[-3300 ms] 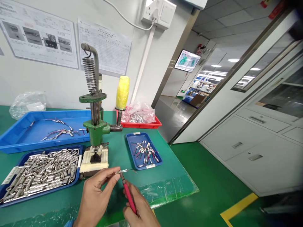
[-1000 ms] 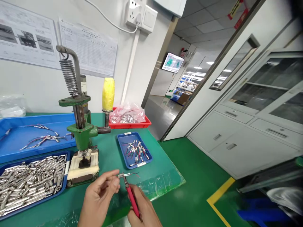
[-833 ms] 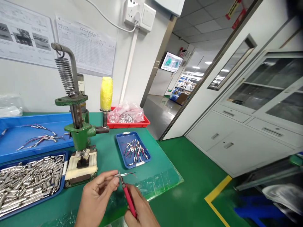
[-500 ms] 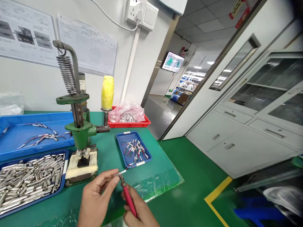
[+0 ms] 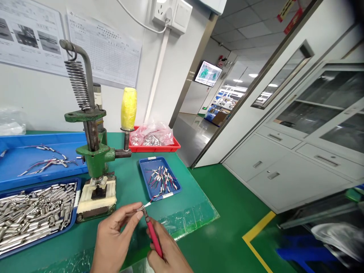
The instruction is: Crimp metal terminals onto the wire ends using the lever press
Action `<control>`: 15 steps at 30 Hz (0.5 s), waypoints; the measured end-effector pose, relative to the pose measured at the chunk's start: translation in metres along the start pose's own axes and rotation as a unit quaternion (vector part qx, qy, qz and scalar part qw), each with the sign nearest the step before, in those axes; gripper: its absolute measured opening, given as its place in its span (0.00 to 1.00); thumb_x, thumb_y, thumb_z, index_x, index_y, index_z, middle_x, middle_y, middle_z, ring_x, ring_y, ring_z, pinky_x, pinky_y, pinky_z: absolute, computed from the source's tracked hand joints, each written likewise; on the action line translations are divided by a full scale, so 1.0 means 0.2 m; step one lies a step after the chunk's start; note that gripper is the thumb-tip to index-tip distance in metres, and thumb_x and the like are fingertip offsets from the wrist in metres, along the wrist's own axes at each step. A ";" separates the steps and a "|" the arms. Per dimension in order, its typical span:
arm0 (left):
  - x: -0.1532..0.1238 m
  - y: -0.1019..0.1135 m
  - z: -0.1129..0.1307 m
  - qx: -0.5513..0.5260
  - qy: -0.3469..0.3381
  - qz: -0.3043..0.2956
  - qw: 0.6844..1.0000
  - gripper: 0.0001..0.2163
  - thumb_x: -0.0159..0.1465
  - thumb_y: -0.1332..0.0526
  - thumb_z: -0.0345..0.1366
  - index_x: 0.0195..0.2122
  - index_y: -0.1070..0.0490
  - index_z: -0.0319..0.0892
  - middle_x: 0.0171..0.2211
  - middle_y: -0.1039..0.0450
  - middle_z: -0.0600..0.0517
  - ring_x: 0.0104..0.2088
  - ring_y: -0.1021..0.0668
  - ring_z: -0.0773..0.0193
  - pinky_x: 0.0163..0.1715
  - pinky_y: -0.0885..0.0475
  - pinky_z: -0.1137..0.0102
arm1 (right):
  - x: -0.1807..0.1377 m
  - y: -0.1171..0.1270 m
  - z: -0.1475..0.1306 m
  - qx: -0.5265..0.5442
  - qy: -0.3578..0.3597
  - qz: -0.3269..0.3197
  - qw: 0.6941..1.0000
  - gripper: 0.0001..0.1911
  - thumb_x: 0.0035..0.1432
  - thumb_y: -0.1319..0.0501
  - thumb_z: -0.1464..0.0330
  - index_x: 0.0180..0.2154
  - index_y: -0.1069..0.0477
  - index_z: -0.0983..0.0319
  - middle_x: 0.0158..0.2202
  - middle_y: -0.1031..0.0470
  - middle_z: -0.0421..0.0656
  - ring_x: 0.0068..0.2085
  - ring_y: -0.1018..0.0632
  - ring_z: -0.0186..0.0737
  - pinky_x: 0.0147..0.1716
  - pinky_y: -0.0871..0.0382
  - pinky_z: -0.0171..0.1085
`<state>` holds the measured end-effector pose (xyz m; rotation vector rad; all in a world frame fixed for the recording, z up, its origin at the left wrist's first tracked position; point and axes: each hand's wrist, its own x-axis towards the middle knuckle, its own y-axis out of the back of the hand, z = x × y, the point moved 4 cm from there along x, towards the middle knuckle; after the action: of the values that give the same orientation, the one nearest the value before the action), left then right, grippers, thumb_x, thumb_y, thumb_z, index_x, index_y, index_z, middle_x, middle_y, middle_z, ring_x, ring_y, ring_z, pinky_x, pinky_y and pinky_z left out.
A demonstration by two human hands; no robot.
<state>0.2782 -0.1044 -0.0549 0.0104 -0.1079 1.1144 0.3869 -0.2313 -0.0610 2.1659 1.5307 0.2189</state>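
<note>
Between the thumb and forefinger of my left hand (image 5: 116, 233) is a small metal tube (image 5: 140, 208), pinched near its end. My right hand (image 5: 167, 246) wraps round red-handled pliers (image 5: 155, 238), whose jaws meet the tube beside my left fingertips. A thin wired part (image 5: 148, 204) with a white sleeve and red wire sticks out past the jaws toward a small blue tray (image 5: 144, 180). That tray holds a heap of similar wired parts (image 5: 162, 178). Whether the wire sits inside the tube is too small to tell.
A green hand press (image 5: 96, 159) with a yellow-wrapped handle (image 5: 129, 110) stands behind my left hand. Left of it are a tray of metal tubes (image 5: 36, 212) and a larger blue tray (image 5: 57, 138) with wired parts. A red tray (image 5: 176, 145) holds bagged pieces. The table's edge runs along the right.
My view has shifted slightly, so the press and trays sit a little higher and further left. Both hands keep their grips, with the pliers tilted slightly differently at the tube.
</note>
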 end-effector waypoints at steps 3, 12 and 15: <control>0.00 0.00 0.00 0.018 -0.002 -0.002 1.000 0.15 0.56 0.30 0.48 0.38 0.15 0.44 0.34 0.14 0.47 0.34 0.14 0.55 0.40 0.17 0.69 | -0.01 0.00 -0.02 -0.024 0.001 0.009 1.000 0.37 0.51 0.46 0.77 0.64 0.36 0.61 0.55 0.26 0.49 0.54 0.24 0.45 0.56 0.32 0.41; 0.01 -0.01 -0.02 0.009 0.033 -0.021 0.999 0.18 0.56 0.30 0.52 0.40 0.17 0.44 0.37 0.15 0.47 0.38 0.15 0.54 0.44 0.18 0.66 | -0.01 0.01 -0.06 -0.086 -0.032 0.027 0.995 0.26 0.52 0.46 0.78 0.54 0.30 0.61 0.47 0.23 0.47 0.49 0.22 0.45 0.51 0.30 0.39; 0.00 -0.05 -0.03 -0.034 0.066 -0.036 0.997 0.27 0.56 0.30 0.53 0.53 0.23 0.45 0.51 0.19 0.44 0.52 0.18 0.50 0.55 0.24 0.60 | 0.01 0.02 -0.06 -0.114 -0.028 0.040 0.992 0.28 0.52 0.46 0.77 0.56 0.31 0.62 0.49 0.23 0.49 0.50 0.22 0.47 0.51 0.29 0.40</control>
<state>0.2867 -0.1083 -0.0603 -0.1186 -0.0269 1.0365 0.3856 -0.2273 -0.0481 2.0365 1.3206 0.3407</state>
